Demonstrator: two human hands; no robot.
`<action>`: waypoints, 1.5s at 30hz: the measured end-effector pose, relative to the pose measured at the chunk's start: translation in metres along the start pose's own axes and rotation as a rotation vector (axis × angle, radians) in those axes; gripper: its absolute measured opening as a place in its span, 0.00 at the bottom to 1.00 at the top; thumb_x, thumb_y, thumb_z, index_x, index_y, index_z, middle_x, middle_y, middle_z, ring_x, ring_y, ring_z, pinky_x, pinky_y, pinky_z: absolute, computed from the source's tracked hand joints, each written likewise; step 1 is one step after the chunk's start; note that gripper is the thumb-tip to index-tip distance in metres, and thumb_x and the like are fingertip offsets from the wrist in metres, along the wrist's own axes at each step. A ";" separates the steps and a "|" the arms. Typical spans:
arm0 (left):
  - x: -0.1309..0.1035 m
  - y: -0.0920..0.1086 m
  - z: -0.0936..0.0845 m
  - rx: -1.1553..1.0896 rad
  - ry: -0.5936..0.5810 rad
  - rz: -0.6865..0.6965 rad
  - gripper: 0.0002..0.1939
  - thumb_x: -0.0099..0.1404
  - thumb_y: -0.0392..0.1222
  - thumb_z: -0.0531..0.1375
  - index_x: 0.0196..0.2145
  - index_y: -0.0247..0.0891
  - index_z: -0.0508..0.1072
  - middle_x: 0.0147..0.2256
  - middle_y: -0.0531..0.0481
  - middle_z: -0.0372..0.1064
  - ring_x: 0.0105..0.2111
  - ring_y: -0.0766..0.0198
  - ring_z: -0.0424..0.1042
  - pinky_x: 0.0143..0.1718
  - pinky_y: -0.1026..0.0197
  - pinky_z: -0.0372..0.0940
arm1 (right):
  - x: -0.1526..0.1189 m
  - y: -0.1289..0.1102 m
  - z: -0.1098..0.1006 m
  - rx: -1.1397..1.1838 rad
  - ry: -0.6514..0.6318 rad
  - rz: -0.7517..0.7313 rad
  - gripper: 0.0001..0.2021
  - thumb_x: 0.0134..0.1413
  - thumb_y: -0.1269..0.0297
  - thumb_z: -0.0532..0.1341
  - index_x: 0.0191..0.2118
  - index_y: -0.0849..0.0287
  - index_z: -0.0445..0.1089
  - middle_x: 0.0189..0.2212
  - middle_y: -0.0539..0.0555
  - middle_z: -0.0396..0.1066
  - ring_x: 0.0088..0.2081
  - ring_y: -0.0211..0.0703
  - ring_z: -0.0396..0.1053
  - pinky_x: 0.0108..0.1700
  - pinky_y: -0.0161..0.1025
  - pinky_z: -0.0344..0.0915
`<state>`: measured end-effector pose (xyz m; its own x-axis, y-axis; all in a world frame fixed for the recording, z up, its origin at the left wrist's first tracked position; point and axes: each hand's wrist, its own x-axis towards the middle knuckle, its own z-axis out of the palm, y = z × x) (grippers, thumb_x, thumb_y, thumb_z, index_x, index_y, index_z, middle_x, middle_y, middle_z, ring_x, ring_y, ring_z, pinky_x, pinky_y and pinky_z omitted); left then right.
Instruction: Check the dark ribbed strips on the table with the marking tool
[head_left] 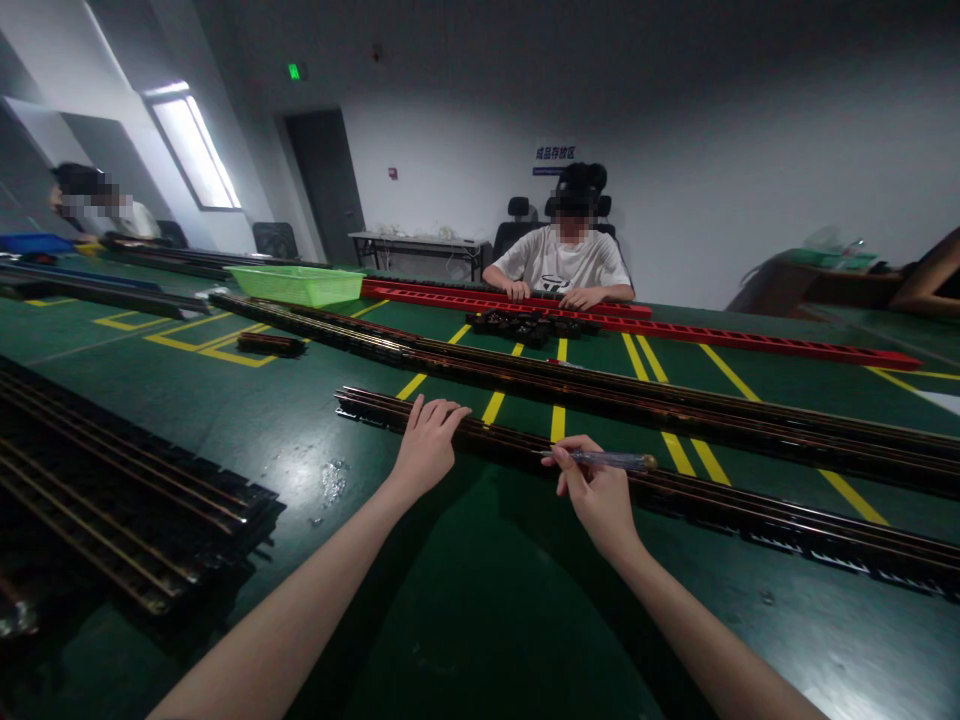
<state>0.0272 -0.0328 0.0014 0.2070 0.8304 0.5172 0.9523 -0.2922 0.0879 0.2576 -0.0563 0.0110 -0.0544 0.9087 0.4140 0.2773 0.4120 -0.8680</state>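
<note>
A long black slotted rail (720, 497) with copper-coloured strips along it lies across the table in front of me. My left hand (429, 445) is laid over the rail near its left end, fingers bent across it and thumb hidden from view. Farther right, my right hand (596, 492) pinches a screwdriver (611, 460) with a clear handle. Its thin shaft points left, with the tip just above or against the rail; I cannot tell which. The screwdriver's butt end points to the right.
Beyond lies a longer bundle of similar rails (525, 378). More rails (127, 480) are stacked at left, and a short piece (270, 345) lies alone. A green basket (300, 285), red ladder-like strips (735, 335) and dark parts (525, 326) sit before a seated person (562, 260).
</note>
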 end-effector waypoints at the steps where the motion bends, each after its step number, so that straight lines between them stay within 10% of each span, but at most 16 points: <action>1: 0.000 0.000 0.000 -0.008 0.002 -0.002 0.27 0.56 0.23 0.46 0.50 0.39 0.67 0.48 0.46 0.68 0.53 0.55 0.62 0.63 0.42 0.45 | 0.000 0.000 0.000 0.002 0.000 0.000 0.18 0.56 0.47 0.55 0.32 0.58 0.67 0.29 0.56 0.75 0.18 0.37 0.66 0.18 0.34 0.62; 45: 0.001 -0.004 0.003 -0.194 -0.072 0.105 0.19 0.63 0.37 0.51 0.52 0.39 0.64 0.48 0.47 0.67 0.52 0.59 0.63 0.62 0.45 0.48 | -0.001 0.003 -0.004 0.007 0.132 0.012 0.16 0.57 0.50 0.56 0.29 0.58 0.64 0.17 0.48 0.67 0.16 0.35 0.65 0.15 0.30 0.63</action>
<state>0.0246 -0.0292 -0.0008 0.3247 0.8206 0.4703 0.8652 -0.4587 0.2028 0.2628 -0.0562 0.0089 0.0759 0.8968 0.4360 0.2705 0.4023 -0.8746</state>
